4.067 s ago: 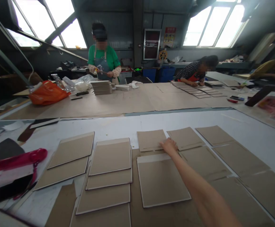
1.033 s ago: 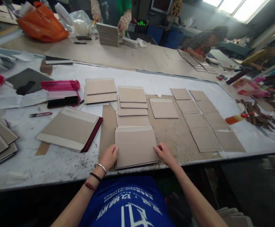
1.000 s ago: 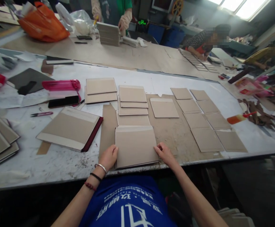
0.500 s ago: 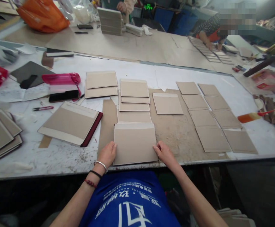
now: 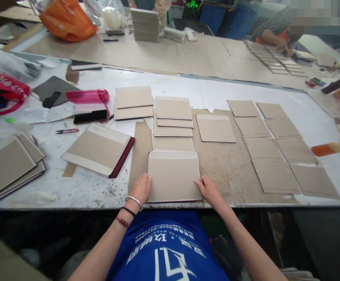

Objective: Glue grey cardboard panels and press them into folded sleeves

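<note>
A beige cardboard panel (image 5: pixel 174 177) with a pale strip along its far edge and a thin dark border lies at the table's front edge. My left hand (image 5: pixel 142 188) grips its left side, fingers closed, with a bangle and bracelets on the wrist. On the opposite side, my right hand (image 5: pixel 211 190) pinches the panel's right edge. Just beyond it, overlapping panels (image 5: pixel 174 108) form a column, and a single panel (image 5: pixel 216 128) lies to their right. To the left rests a larger panel (image 5: pixel 96 149) with a dark red edge.
Rows of plain cardboard pieces (image 5: pixel 267 148) lie at right, near an orange glue bottle (image 5: pixel 329 149). More panels (image 5: pixel 8 168) are stacked far left. A pink case (image 5: pixel 88 96), a black phone (image 5: pixel 90 116) and thread snips (image 5: pixel 67 131) sit at left. Co-workers' hands show across the table.
The camera view has turned slightly left, so the scene sits further right. Both hands still hold the same panel by its sides.
</note>
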A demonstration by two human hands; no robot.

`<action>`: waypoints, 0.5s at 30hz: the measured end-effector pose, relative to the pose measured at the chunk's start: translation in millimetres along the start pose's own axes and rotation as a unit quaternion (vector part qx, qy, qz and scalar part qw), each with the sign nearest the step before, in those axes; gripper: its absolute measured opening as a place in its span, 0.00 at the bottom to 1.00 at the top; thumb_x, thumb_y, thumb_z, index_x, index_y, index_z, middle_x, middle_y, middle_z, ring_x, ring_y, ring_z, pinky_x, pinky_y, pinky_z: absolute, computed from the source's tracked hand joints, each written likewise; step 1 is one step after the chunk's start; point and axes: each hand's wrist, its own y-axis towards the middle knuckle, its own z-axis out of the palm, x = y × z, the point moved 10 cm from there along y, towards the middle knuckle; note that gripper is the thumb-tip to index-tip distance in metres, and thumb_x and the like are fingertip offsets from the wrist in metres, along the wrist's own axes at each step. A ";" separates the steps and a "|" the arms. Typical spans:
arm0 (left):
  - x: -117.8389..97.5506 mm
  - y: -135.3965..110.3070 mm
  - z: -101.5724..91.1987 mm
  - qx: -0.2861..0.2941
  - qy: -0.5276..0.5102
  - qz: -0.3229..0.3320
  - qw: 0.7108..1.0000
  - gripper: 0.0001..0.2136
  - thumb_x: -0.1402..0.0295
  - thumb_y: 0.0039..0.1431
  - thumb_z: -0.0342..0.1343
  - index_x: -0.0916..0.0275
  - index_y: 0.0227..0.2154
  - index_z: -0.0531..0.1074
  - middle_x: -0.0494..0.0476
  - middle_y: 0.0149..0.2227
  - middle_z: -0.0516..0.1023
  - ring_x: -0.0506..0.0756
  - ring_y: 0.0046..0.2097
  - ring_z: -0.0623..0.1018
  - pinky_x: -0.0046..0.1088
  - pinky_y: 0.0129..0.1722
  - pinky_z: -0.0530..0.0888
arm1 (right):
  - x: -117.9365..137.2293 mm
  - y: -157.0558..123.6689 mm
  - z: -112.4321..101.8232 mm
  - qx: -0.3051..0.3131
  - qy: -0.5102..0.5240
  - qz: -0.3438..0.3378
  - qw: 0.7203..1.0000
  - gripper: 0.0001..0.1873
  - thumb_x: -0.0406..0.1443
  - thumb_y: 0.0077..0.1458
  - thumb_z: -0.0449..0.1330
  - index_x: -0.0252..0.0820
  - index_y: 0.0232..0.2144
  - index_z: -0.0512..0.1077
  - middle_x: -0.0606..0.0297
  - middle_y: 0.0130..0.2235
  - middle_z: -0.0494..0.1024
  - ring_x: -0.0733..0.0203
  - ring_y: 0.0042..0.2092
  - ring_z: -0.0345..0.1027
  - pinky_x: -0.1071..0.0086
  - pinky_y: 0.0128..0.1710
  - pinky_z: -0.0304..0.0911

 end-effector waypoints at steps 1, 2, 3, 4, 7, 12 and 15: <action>0.2 0.0 0.0 0.000 0.000 -0.001 1.000 0.11 0.68 0.60 0.38 0.63 0.31 0.65 0.61 0.34 0.73 0.54 0.39 0.72 0.27 0.37 0.63 | -0.6 0.4 0.6 0.002 -0.003 0.000 1.000 0.11 0.41 0.53 0.48 0.44 0.22 0.54 0.67 0.24 0.65 0.61 0.28 0.59 0.70 0.29 0.52; 0.7 0.1 0.3 0.001 0.000 -0.003 1.000 0.11 0.68 0.60 0.38 0.63 0.31 0.65 0.61 0.35 0.74 0.54 0.39 0.73 0.27 0.37 0.63 | -1.5 0.6 1.2 0.003 -0.007 0.001 1.000 0.11 0.41 0.53 0.48 0.44 0.22 0.55 0.67 0.24 0.65 0.61 0.28 0.59 0.70 0.29 0.51; 1.5 0.2 0.7 0.001 0.000 -0.005 1.000 0.11 0.68 0.60 0.38 0.63 0.31 0.65 0.60 0.35 0.74 0.54 0.39 0.73 0.27 0.37 0.63 | -2.5 0.9 1.9 0.005 -0.011 0.002 1.000 0.11 0.41 0.53 0.48 0.44 0.22 0.55 0.67 0.24 0.65 0.61 0.28 0.59 0.70 0.29 0.51; 2.6 0.5 1.3 0.002 0.000 -0.009 1.000 0.11 0.68 0.60 0.38 0.63 0.31 0.65 0.60 0.35 0.74 0.54 0.39 0.73 0.27 0.37 0.63 | -3.5 1.4 2.6 0.007 -0.015 0.004 1.000 0.11 0.41 0.53 0.48 0.44 0.23 0.55 0.66 0.24 0.65 0.62 0.28 0.59 0.70 0.28 0.51; 5.4 2.2 2.3 0.002 0.001 -0.021 1.000 0.11 0.67 0.60 0.38 0.63 0.31 0.65 0.60 0.35 0.74 0.54 0.39 0.73 0.27 0.37 0.64 | -3.8 3.7 4.8 0.012 -0.021 0.000 1.000 0.10 0.40 0.53 0.48 0.44 0.23 0.57 0.66 0.24 0.66 0.62 0.28 0.59 0.71 0.28 0.51; -3.7 -2.9 -6.7 -0.007 -0.007 -0.010 1.000 0.11 0.68 0.59 0.37 0.61 0.28 0.64 0.59 0.33 0.75 0.54 0.38 0.74 0.28 0.36 0.66 | 0.4 -0.6 1.0 0.013 -0.036 0.018 0.999 0.09 0.38 0.55 0.48 0.42 0.26 0.62 0.63 0.27 0.69 0.61 0.30 0.61 0.71 0.30 0.52; 1.5 -4.3 -1.7 -0.022 -0.023 0.018 0.999 0.12 0.69 0.56 0.36 0.60 0.24 0.63 0.60 0.28 0.75 0.57 0.33 0.75 0.32 0.33 0.68 | 3.7 -8.4 -2.1 0.016 -0.028 0.043 0.999 0.06 0.36 0.54 0.50 0.39 0.29 0.65 0.60 0.31 0.72 0.60 0.34 0.64 0.71 0.33 0.54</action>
